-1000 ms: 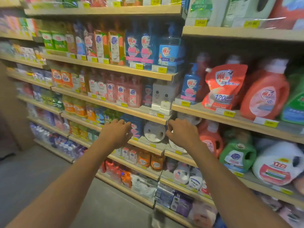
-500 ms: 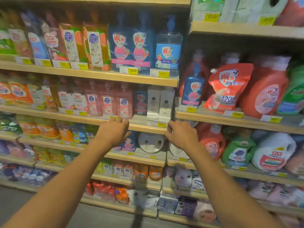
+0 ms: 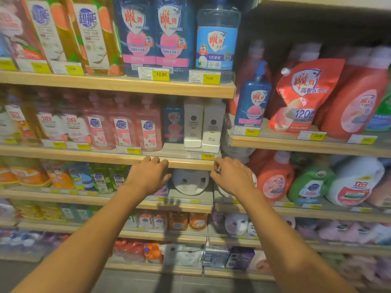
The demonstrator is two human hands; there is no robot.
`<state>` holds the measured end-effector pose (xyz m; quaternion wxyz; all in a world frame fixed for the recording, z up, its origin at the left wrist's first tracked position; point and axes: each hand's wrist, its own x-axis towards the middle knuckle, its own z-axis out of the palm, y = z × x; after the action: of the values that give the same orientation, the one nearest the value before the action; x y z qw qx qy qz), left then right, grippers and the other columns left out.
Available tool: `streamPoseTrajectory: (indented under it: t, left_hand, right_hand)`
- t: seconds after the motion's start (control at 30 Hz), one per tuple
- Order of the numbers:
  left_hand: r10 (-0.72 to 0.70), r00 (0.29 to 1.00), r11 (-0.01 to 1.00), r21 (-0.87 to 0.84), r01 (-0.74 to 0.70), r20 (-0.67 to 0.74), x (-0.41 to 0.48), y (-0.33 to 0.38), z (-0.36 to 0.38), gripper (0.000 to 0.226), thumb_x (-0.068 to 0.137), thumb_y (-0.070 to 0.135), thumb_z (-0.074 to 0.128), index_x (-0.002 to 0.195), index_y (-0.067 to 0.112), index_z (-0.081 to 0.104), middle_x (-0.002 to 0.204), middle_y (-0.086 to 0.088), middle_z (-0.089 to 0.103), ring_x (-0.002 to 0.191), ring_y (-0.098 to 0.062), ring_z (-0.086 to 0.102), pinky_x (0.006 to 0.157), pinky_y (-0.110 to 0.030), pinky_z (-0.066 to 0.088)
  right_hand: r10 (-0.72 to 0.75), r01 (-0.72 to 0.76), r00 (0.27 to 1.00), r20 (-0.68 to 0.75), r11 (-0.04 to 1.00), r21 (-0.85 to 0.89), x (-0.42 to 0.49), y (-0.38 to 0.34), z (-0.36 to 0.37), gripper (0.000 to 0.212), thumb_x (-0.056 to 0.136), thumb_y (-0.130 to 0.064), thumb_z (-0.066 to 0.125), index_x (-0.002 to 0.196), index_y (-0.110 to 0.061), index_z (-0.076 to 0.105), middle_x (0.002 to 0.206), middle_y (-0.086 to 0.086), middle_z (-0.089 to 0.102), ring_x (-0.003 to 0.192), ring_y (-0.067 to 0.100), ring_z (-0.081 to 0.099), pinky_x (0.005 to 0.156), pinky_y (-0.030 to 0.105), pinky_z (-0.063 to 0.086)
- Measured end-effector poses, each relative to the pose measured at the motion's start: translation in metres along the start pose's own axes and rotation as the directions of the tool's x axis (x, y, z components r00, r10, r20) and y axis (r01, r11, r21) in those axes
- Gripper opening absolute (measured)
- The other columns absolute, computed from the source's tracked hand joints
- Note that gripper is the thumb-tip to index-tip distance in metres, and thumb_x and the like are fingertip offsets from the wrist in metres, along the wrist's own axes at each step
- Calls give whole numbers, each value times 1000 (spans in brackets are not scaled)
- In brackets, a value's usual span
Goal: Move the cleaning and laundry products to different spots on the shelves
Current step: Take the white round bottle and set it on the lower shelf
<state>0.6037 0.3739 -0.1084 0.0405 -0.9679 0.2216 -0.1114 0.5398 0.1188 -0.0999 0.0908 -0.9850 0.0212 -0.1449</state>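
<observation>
Head view is showing both hands reaching toward the shelves with nothing in them. The left hand [image 3: 149, 176] and right hand [image 3: 232, 176] are hovering with fingers loosely curled, fingertips level with the front edge of a shelf board [image 3: 84, 157]. Whether they are touching it, I cannot tell. Between them, a round white jug [image 3: 190, 181] is sitting on the shelf below, just behind its front edge, and is probably the next pick. Two tall white bottles [image 3: 193, 123] are standing near the board's front edge directly above. Lifting the jug too steeply risks knocking the board, toppling them or dislodging the yellow price tag [image 3: 208, 156]. Pink dish-soap bottles [image 3: 122, 123] are crowding the left, and an orange detergent jug [image 3: 275, 178] the right.
</observation>
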Motion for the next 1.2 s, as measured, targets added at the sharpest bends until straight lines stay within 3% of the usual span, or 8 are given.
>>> streamPoseTrajectory:
  t: [0.37,0.53,0.67,0.8,1.03,1.13,1.2]
  left_hand:
    - [86,994,994,-71,-81,73,7,-20,69,37,96,57,42,115,27,52,118,1,59,111,-25,52,86,-43,46]
    - [107,991,989,-108,-98,80,14,-14,128,39,96,56,42,123,29,50,123,1,57,116,-25,50,86,-42,43]
    - [118,992,991,-70,-115,53,50,-8,175,53,97,55,42,140,25,39,129,-3,52,118,-27,47,92,-43,42]
    - [141,988,982,-132,-132,59,86,1,228,74,96,54,48,154,16,22,134,-8,46,120,-27,48,85,-41,49]
    - [67,996,976,-214,-52,66,123,18,297,82,83,60,66,142,14,33,127,-13,51,117,-31,49,88,-41,49]
    - [6,997,958,-287,18,82,135,23,307,88,79,61,70,145,14,34,128,-17,53,114,-34,53,86,-44,52]
    - [-49,988,920,-379,102,145,147,24,307,82,78,60,73,135,9,45,130,-19,54,108,-37,57,87,-46,52]
  right_hand:
    - [92,-92,995,33,996,9,-8,-15,59,21,89,-47,51,92,-27,51,105,-1,60,101,30,54,66,36,34]
    - [101,-100,992,76,995,-12,1,-5,118,25,88,-53,49,97,-29,47,105,0,60,102,27,54,67,36,38]
    - [84,-80,993,79,996,-47,28,14,174,30,88,-54,49,101,-28,45,106,1,56,103,28,52,65,37,36]
    - [78,-73,994,73,995,-68,58,36,231,44,89,-57,55,118,-25,46,114,4,52,110,31,50,66,38,38]
    - [175,-174,980,100,985,-21,90,59,304,93,75,-77,64,145,-23,36,128,13,52,121,37,46,81,46,48]
    - [203,-202,973,107,979,-15,99,66,320,91,70,-79,68,131,-14,49,125,15,57,115,40,53,77,45,47]
    - [203,-205,972,117,979,12,106,71,328,84,67,-79,70,118,-14,53,118,14,62,109,40,60,70,41,44]
